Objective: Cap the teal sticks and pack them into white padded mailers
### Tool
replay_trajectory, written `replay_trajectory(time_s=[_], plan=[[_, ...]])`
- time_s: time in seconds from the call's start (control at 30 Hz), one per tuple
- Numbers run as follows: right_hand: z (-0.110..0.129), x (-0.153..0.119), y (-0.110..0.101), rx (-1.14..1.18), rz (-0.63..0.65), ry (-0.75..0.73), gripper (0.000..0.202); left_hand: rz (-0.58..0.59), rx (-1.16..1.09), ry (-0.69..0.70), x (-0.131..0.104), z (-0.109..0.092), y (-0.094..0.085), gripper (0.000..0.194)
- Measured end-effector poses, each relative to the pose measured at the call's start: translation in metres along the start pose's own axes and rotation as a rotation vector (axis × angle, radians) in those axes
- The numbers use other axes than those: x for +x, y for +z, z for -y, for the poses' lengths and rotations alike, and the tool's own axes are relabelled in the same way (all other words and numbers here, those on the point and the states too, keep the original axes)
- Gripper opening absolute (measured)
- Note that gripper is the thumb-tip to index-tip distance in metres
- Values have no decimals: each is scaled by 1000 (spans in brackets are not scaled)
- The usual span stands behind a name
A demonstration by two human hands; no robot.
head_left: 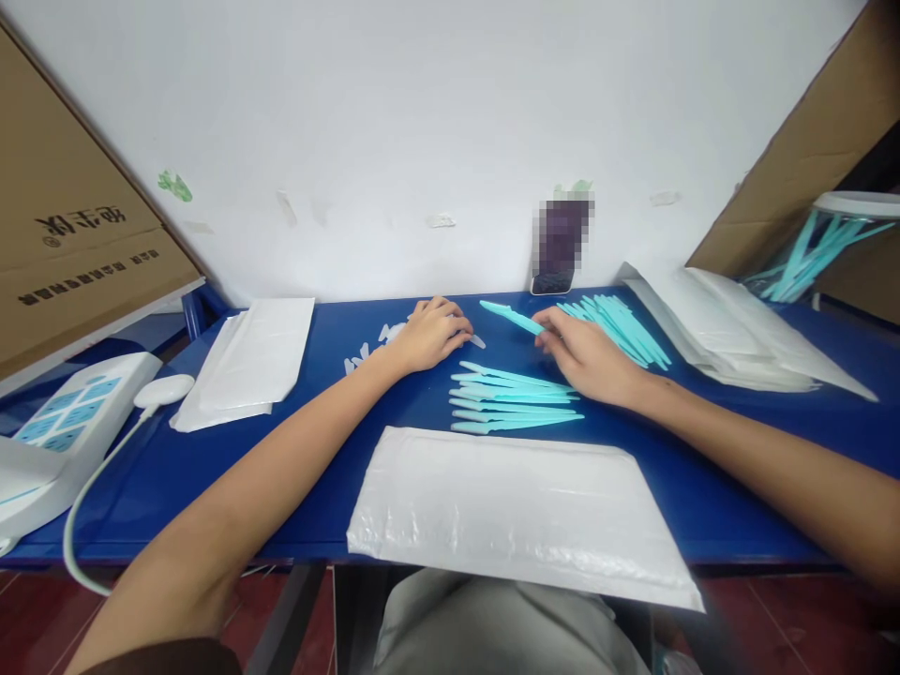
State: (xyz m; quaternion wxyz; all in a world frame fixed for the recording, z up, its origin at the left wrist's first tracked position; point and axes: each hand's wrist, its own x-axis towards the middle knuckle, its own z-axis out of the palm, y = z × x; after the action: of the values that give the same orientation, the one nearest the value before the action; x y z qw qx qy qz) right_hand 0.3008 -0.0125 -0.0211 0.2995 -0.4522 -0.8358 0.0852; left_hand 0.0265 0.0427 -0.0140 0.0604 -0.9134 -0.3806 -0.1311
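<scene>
My right hand [587, 352] pinches the handle end of a turquoise eyebrow razor [507, 315], its blade end pointing left above the table. My left hand [434, 336] rests low over the tabletop with curled fingers, and a small clear plastic cap [477, 341] sticks out at its fingertips. More loose translucent caps [357, 358] lie beside and partly beneath that hand. Between my hands and the front edge, several razors [517, 398] lie in a row with pale covered blade ends to the left. Another heap of turquoise razors [619, 328] lies behind my right hand.
A white padded package [520, 511] overhangs the front edge of the blue table [316, 450]. White envelopes lie at left [260, 356] and plastic bags [717, 328] at right. A phone [561, 244] leans on the wall. A power strip [70, 422], cardboard boxes [84, 216] and a razor tub [808, 248] flank the area.
</scene>
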Motion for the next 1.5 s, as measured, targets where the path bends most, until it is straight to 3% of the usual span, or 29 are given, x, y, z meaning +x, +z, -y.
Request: replay_trajectory(time_s=[0.23,0.43,0.6,0.73,1.03,1.27,1.37,1.5], plan=[[3,-1,-1,-34,-42,-64,21,3,74,86,-41,-9,-16,29],[2,-2,3,-47,-29,-74,23,22,-80,-48,-73,2,-26,24],[7,-3,2,-79,-40,-62,26,59,-215,-124,-70,0,-32,19],[11,-3,1,-85,-12,-64,25,61,-195,-132,-69,-8,-34,17],[12,-4,1,-58,22,-45,27,-89,-242,-92,-71,-7,-21,15],[15,-5,0,-69,11,-55,28,-164,-231,-92,-72,-10,-20,43],[16,-5,0,-62,23,-53,29,-172,-223,-97,-72,-10,-19,38],[17,-6,0,-52,31,-60,28,-243,-419,-175,-70,-13,-17,18]])
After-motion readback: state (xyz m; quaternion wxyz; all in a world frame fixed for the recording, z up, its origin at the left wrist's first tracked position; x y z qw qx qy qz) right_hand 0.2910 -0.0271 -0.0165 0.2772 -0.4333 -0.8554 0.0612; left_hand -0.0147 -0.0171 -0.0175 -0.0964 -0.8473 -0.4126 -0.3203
